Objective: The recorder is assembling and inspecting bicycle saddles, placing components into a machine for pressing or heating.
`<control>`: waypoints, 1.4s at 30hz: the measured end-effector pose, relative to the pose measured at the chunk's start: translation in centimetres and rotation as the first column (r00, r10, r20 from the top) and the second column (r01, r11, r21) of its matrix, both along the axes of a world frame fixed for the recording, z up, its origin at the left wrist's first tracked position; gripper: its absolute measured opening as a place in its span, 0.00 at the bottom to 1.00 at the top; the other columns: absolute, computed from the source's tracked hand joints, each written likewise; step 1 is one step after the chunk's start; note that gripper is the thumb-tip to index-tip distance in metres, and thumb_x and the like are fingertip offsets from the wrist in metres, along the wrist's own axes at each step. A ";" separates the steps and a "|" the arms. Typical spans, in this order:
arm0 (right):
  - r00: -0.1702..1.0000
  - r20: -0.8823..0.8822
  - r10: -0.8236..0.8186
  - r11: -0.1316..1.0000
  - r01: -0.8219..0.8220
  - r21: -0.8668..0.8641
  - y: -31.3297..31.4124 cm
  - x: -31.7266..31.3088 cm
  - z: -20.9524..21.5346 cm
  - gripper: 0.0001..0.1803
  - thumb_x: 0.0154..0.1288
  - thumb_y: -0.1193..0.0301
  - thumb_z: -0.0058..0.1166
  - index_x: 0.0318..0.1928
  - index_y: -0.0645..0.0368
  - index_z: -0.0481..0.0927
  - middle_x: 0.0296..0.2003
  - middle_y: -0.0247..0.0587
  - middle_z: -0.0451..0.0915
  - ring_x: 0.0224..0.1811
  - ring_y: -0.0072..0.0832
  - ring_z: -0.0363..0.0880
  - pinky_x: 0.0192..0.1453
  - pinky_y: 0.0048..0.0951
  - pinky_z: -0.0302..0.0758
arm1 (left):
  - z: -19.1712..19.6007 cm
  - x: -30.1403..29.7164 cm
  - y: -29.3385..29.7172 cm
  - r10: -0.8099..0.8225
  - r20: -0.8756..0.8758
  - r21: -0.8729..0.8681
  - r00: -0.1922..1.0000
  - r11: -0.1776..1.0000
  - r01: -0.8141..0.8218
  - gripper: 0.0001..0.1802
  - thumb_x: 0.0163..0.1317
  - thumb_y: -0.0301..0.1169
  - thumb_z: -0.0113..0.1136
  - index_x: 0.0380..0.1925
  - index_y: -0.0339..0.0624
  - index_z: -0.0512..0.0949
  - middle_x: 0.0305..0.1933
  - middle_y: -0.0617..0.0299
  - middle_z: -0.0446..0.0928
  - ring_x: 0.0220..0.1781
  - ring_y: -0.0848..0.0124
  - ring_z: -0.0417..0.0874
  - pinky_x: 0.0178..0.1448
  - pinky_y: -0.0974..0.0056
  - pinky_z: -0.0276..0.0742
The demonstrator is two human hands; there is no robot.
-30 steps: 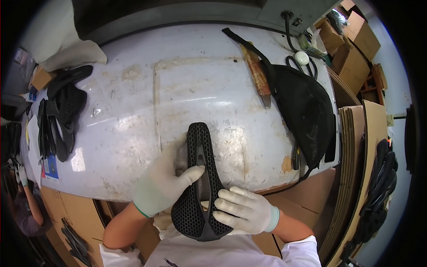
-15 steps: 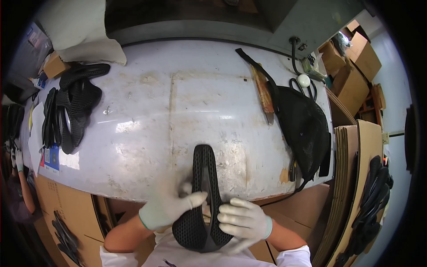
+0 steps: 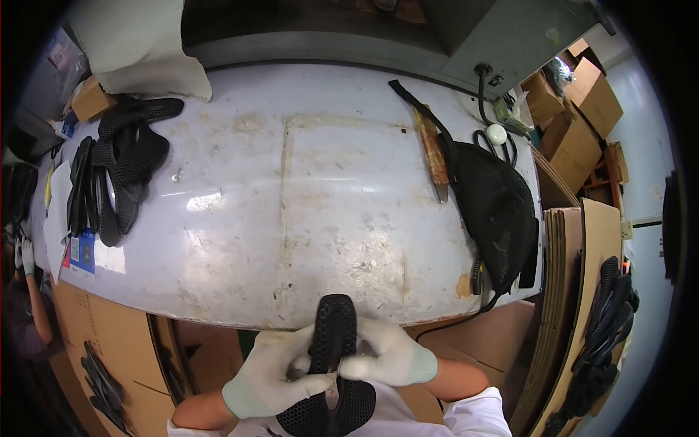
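Close to my body, just off the table's near edge, I hold a black bicycle saddle [image 3: 336, 320] with a honeycomb surface and a slot down its middle. Its narrow nose points away from me and its wide rear is nearest my shirt. My left hand [image 3: 271, 370], in a white glove, is closed around the saddle's left side, thumb over the top near the slot. On the right side my right hand [image 3: 391, 352], gloved too, grips the saddle with its thumb by the slot. Most fingers of both hands are hidden underneath.
Several black saddles [image 3: 131, 171] lie at the left of the white table [image 3: 240, 189]. A black bag [image 3: 495, 211] and a brown-handled tool [image 3: 431, 149] rest at its right. More saddles [image 3: 610, 313] lie by cardboard [image 3: 593, 240]. A co-worker's gloved hand [image 3: 28, 255] shows far left.
The saddle has come down toward me and its nose now tilts differently. My right hand has moved from the rear side up toward the middle, and my left hand has closed on the saddle.
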State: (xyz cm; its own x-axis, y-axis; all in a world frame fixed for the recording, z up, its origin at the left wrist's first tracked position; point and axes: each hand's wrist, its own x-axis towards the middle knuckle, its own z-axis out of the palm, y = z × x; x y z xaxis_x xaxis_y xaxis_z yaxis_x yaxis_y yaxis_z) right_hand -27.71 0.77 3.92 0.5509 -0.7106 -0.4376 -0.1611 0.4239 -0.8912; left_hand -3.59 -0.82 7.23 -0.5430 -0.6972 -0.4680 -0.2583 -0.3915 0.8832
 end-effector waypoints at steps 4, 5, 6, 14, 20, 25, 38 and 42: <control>0.996 0.040 0.081 0.997 -0.082 0.013 -0.3 0.5 0.8 0.37 0.67 0.56 0.69 0.67 0.66 0.70 0.46 0.49 0.88 0.49 0.36 0.89 0.55 0.34 0.83 | 0.0 0.5 0.4 0.041 -0.073 -0.103 0.997 0.994 -0.048 0.34 0.60 0.41 0.75 0.62 0.34 0.77 0.29 0.56 0.83 0.31 0.75 0.84 0.40 0.67 0.78; 0.996 0.034 0.083 0.996 -0.085 0.035 -0.5 0.5 0.9 0.36 0.67 0.56 0.69 0.66 0.66 0.71 0.45 0.51 0.88 0.48 0.38 0.89 0.53 0.34 0.83 | 0.3 0.6 0.5 0.109 -0.075 -0.022 0.991 0.994 -0.111 0.31 0.61 0.40 0.74 0.60 0.34 0.78 0.31 0.57 0.85 0.31 0.77 0.83 0.39 0.68 0.77; 0.996 0.038 0.082 0.996 -0.084 0.031 -0.7 0.5 0.7 0.36 0.67 0.56 0.69 0.66 0.66 0.71 0.45 0.51 0.88 0.48 0.38 0.89 0.53 0.34 0.83 | 0.6 0.6 0.5 0.176 -0.072 0.058 0.982 0.983 -0.172 0.29 0.62 0.39 0.74 0.58 0.34 0.79 0.33 0.57 0.86 0.31 0.79 0.82 0.39 0.69 0.77; 0.992 -0.077 -0.102 0.558 -0.007 -0.830 -2.2 0.5 2.0 0.34 0.48 0.47 0.79 0.44 0.62 0.83 0.37 0.45 0.83 0.33 0.42 0.84 0.37 0.37 0.80 | -3.4 1.3 0.2 -0.092 -0.112 -0.703 0.989 0.711 -0.014 0.20 0.61 0.39 0.72 0.51 0.41 0.86 0.26 0.59 0.82 0.25 0.61 0.83 0.33 0.61 0.79; 0.998 -0.047 -0.053 0.445 -0.019 -0.895 -1.3 2.3 1.2 0.31 0.53 0.41 0.72 0.20 0.52 0.72 0.20 0.34 0.66 0.17 0.31 0.66 0.22 0.33 0.61 | -5.4 1.8 1.0 -0.309 -0.065 -0.806 0.949 0.577 0.132 0.21 0.59 0.39 0.73 0.49 0.39 0.86 0.20 0.63 0.72 0.19 0.67 0.75 0.23 0.61 0.68; 0.999 0.011 -0.049 0.415 0.030 -0.909 -1.1 2.8 0.7 0.29 0.59 0.46 0.70 0.17 0.51 0.69 0.18 0.32 0.63 0.16 0.30 0.64 0.20 0.32 0.60 | -5.9 2.2 0.8 -0.311 -0.078 -0.834 0.947 0.540 0.109 0.21 0.57 0.40 0.74 0.48 0.40 0.87 0.18 0.66 0.68 0.17 0.68 0.72 0.21 0.62 0.65; 0.993 0.113 -0.020 0.432 0.111 -0.895 0.1 3.8 -0.6 0.25 0.57 0.52 0.69 0.19 0.54 0.72 0.19 0.34 0.63 0.17 0.31 0.65 0.22 0.34 0.61 | -5.8 1.1 2.1 -0.061 -0.097 -0.887 0.993 0.459 -0.059 0.25 0.47 0.52 0.75 0.36 0.44 0.88 0.16 0.70 0.64 0.16 0.70 0.70 0.22 0.63 0.60; 0.999 -0.026 0.033 0.531 -0.039 -0.847 0.0 3.4 -0.4 0.25 0.60 0.48 0.68 0.22 0.54 0.75 0.20 0.35 0.65 0.19 0.32 0.68 0.23 0.34 0.64 | -6.2 2.3 1.6 -0.075 -0.048 -0.872 0.996 0.490 -0.006 0.23 0.48 0.51 0.75 0.35 0.44 0.88 0.17 0.71 0.65 0.15 0.71 0.70 0.21 0.64 0.60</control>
State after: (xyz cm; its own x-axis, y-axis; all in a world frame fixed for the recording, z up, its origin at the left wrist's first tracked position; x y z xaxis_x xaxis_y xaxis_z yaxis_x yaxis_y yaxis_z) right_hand -24.29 0.73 3.53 0.5849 -0.7295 0.3547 -0.1647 -0.5350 -0.8287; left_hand -1.33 0.81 1.08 -0.5784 -0.7076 0.4060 -0.1768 0.5945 0.7844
